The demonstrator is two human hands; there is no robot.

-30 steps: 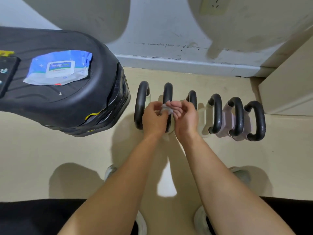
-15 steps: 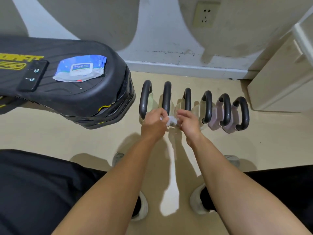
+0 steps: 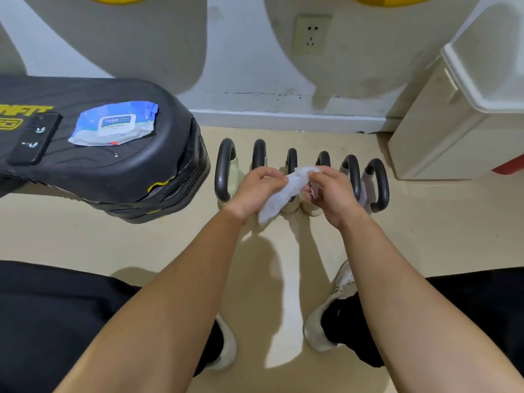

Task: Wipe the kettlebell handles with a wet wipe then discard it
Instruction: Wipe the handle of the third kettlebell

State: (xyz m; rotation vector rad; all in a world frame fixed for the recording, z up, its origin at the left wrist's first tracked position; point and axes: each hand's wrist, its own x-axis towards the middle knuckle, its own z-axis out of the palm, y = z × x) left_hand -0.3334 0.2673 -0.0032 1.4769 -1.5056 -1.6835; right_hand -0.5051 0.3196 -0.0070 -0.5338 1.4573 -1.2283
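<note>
One wet wipe (image 3: 286, 191) is pinched between left hand (image 3: 255, 191) and right hand (image 3: 331, 194), mid-frame.
Unfolding seems under way; a kettlebell handle (image 3: 219, 177) behind must be wrapped next.

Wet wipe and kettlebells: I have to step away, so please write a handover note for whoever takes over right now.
Left hand: pinches the wet wipe. Right hand: pinches its other side.
The wipe is crumpled and held between the hands over the middle of the row of six kettlebell handles on the floor. Wipe pack lies on the black bench.
Done: the wipe is out of the pack. Which handles are already wiped cannot be told.
Left: wipe the handles, then discard the wipe; the white lidded container at right may be the bin.
</note>
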